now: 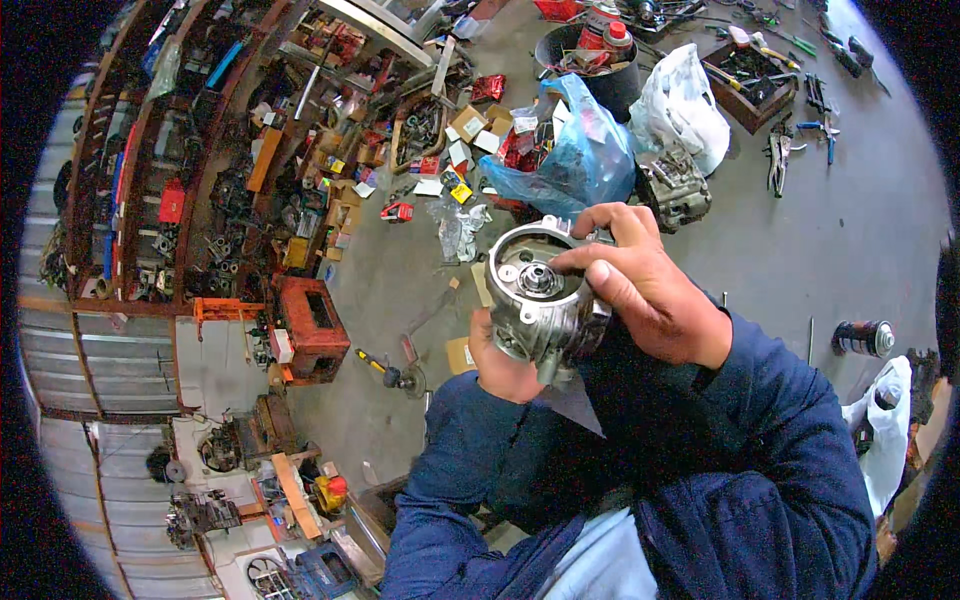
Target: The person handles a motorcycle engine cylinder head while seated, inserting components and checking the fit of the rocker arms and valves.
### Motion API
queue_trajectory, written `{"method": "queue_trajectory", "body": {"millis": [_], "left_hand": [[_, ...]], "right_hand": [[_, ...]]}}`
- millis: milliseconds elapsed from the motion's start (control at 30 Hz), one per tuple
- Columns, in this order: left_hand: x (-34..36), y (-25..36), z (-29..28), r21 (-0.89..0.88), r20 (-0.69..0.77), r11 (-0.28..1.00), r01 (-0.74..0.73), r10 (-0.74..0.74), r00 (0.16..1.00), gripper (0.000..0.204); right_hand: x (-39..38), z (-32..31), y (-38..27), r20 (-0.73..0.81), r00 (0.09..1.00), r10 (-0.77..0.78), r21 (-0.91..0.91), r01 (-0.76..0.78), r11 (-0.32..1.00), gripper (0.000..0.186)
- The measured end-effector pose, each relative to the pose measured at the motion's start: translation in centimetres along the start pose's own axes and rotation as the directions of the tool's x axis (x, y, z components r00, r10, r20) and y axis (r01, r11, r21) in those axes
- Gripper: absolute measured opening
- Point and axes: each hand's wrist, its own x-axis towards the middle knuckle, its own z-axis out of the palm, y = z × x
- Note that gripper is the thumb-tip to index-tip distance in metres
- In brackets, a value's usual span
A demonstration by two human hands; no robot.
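Note:
A cast-metal housing [545,330] with a round open mouth is held up in front of my body. Inside it shows a round bearing-like part [540,280] with a central hub. My left hand [503,362] cups the housing from below and the left; most of its fingers are hidden behind the metal. From the right, my right hand [665,295] grips the rim with curled fingers. Its index finger reaches over the edge into the opening, near the hub, and the thumb lies close by the rim.
Beyond the housing are a blue plastic bag [575,165], a white bag [685,110], another metal casting [675,190] and a black bucket [610,80]. Locking pliers [780,160] and a spray can [863,339] lie on the right. Loaded shelves [150,180] and a red box [310,328] stand left.

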Motion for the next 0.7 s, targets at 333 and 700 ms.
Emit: {"method": "queue_trajectory", "body": {"millis": [333, 700], "left_hand": [[0.0, 0.0, 0.9, 0.101, -0.090, 0.995, -0.001, 0.011, 0.996, 0.072], [-0.6, 0.0, 1.9, 0.202, -0.131, 0.979, 0.015, 0.012, 0.991, 0.077]], "right_hand": [[0.0, -0.2, 0.6, 0.002, 0.999, 0.049, 0.076, -0.049, 0.996, 0.041], [-1.4, -1.3, 0.7, -0.007, 0.999, 0.048, 0.145, -0.047, 0.988, 0.028]]}}
